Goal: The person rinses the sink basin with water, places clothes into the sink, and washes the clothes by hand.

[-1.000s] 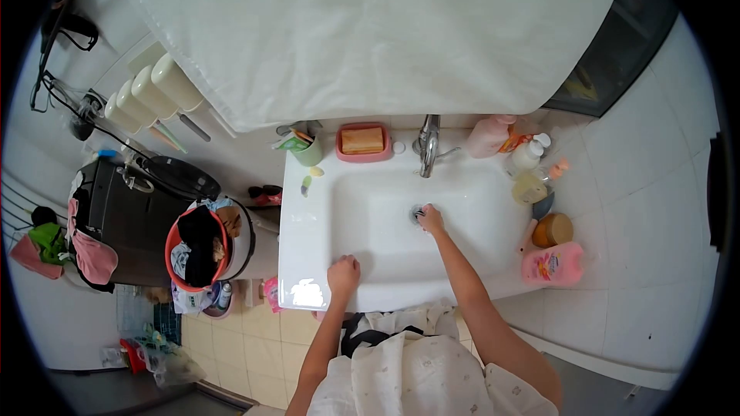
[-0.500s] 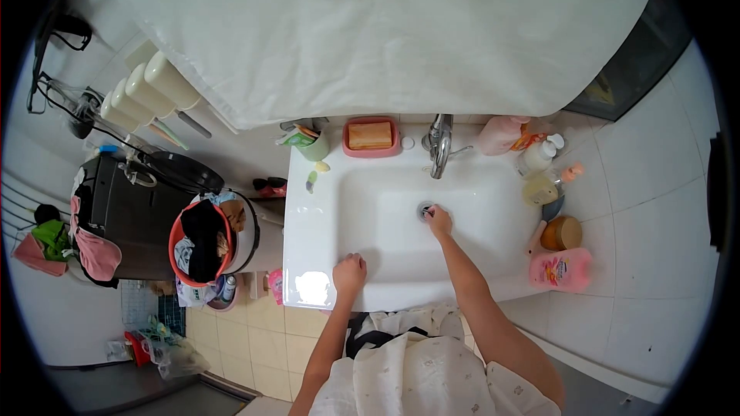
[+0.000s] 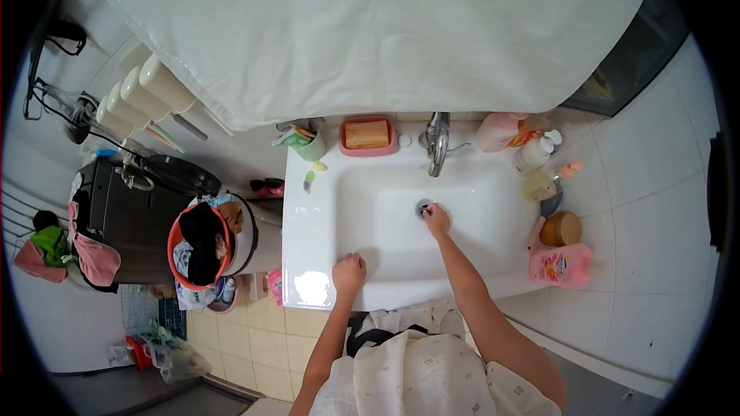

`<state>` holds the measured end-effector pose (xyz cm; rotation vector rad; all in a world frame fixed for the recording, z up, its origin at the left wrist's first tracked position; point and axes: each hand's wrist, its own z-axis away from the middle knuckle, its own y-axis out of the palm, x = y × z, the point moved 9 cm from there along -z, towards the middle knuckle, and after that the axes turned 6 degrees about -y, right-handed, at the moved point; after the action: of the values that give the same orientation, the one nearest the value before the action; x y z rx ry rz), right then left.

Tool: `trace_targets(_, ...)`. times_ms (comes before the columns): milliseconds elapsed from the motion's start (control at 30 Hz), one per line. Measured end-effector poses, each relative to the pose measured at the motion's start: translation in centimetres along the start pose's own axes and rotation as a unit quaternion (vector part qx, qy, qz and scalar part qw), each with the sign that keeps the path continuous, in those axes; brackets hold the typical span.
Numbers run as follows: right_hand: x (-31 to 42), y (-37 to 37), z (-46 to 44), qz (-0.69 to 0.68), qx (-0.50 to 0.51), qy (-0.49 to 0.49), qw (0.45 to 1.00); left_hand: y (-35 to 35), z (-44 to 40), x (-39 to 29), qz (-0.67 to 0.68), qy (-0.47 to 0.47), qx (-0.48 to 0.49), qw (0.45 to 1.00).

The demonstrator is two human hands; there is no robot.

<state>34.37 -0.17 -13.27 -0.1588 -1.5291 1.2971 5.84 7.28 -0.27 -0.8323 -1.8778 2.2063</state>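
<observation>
The person's right hand [image 3: 438,221] is sitting down in the basin [image 3: 370,223], right at the drain [image 3: 422,204], w/ its fingertips bunched close together over the edge; something small & dark is showing by them, but can't tell if they're pinching it. The drain is lying in the basin floor, just on the person's side of the faucet [image 3: 437,139], prob. so runoff is collecting there. The left hand [image 3: 350,270] is resting on the basin's front-left rim, curled into a loose fist w/ nothing visible in it, prob. bracing the body (handy, b/c the right arm is extending well forward).

Left of the faucet, a bar of soap [image 3: 367,134] is lying in a pink soap dish [image 3: 368,152], prob. for quick reach & to catch drips. Farther left, a green cup [image 3: 311,150] is holding a few slim items upright on the worktop [image 3: 308,223]. Along the right side, toiletries incl. a white pump bottle [image 3: 532,156], an amber jar [image 3: 560,229] & a pink bottle [image 3: 560,266] are standing near the wall, prob. to be clear of the arms.
</observation>
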Motion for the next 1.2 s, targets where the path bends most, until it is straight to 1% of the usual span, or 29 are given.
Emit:
trace_targets(233,0.0,-0.1,0.1,0.008,-0.014,-0.001,1.000,0.1,0.1,0.0,0.003,0.009,-0.007,1.000)
trace_targets(500,0.4,-0.4,0.4,0.023,0.009,0.025,0.999,0.1,0.1,0.0,0.004,0.003,-0.005,1.000)
trace_targets(733,0.0,0.1,0.4,0.018,0.017,0.013,1.000,0.2,0.0,0.2,0.005,-0.002,-0.007,1.000)
trace_targets(800,0.2,0.2,0.5,0.008,0.019,-0.020,1.000,0.1,0.0,0.1,0.005,0.002,-0.008,1.000)
trace_targets(933,0.9,-0.7,1.8,-0.005,0.009,-0.021,1.000,0.3,0.0,0.2,0.002,0.003,-0.009,1.000)
trace_targets(1000,1.4,-1.6,3.0,-0.018,-0.027,-0.050,0.998,0.4,0.0,0.2,0.002,0.003,-0.008,1.000)
trace_targets(1033,1.1,-1.5,3.5,-0.018,-0.027,-0.050,0.998,0.4,0.0,0.2,0.002,0.003,-0.007,1.000)
trace_targets(1100,2.3,-1.9,4.6,0.060,-0.059,-0.145,0.986,0.3,0.0,0.1,0.001,0.009,-0.007,1.000)
trace_targets(1200,2.2,-1.6,5.0,0.086,-0.046,-0.151,0.984,0.3,0.1,0.0,-0.002,0.016,-0.005,1.000)
